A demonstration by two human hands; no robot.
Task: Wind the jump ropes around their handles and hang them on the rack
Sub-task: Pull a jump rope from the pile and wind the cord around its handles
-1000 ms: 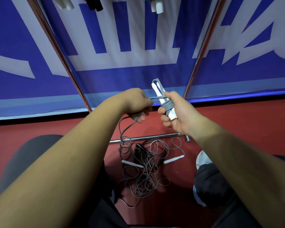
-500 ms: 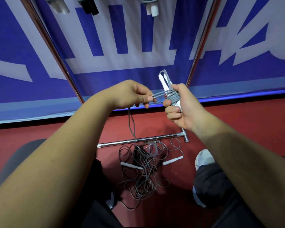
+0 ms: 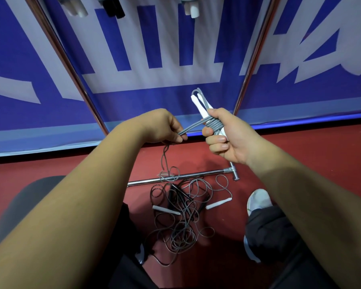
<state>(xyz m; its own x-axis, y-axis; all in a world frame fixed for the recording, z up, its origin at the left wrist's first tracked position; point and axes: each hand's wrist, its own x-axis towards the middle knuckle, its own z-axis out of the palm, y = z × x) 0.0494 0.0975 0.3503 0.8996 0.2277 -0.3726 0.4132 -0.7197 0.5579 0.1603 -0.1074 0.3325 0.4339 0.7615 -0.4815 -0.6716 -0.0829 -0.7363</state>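
Gripping a pair of white handles (image 3: 198, 102) held side by side, the right hand (image 3: 227, 138) has its fingers (image 3: 216, 140) curled round their lower part, so the upper ends stick up and to the left, above the fist. A grey rope (image 3: 214, 124) is coiled several turns around both handles just above those fingers, and a small loop of it arches over the handles' tips. From the coils a doubled strand runs leftward and slightly down to the left hand (image 3: 163, 126), whose fingers (image 3: 178, 139) are pinched on it; the two hands sit near each other in front of a blue and white banner (image 3: 154, 49). Below the left hand the rope drops to the red floor (image 3: 300, 155), crossing the rack's chrome base bar (image 3: 196, 176). Just behind that bar, between the person's legs, lies a tangle of loose ropes (image 3: 179, 226) with two white handles and some black ones among the loops. A pale shoe (image 3: 258, 200) stands right of the tangle. Two slanted rack poles (image 3: 67, 59) rise on either side, and already wound ropes (image 3: 190, 6) hang at the top edge.
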